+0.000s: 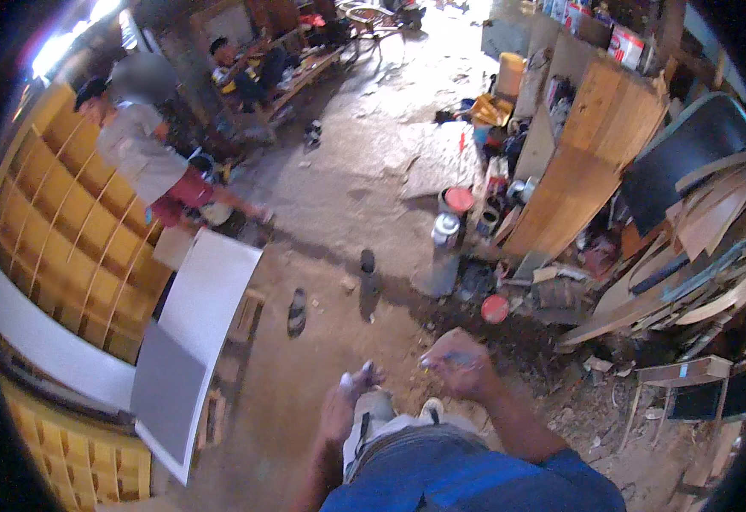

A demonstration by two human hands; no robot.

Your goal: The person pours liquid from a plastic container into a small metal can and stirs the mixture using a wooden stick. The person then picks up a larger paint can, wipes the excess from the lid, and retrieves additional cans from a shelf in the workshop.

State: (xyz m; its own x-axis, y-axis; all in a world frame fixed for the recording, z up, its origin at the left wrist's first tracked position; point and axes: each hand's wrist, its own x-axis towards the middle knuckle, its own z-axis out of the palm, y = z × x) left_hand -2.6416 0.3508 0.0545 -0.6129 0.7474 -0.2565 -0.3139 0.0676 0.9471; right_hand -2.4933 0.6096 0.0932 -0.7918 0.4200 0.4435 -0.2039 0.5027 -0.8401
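My left hand [350, 399] is in front of my waist, above the dirt floor. Its fingers are loosely bent and apart, with pale marks on the tips, and nothing shows in them. To its right, my right hand [461, 369] is raised with the fingers curled in. A small yellowish spot shows by its fingertips, but what it holds, if anything, cannot be made out. Neither hand touches the long white panel [219, 294] at the left, which carries a grey sheet [168, 388].
Yellow ribbed panels [74, 230] line the left side, where a person in a grey shirt [138, 149] bends. Another person [245, 72] sits farther back. Sandals [297, 313], cans [445, 228], a wooden board [569, 162], curved offcuts [697, 264] and a small table [684, 372] stand about.
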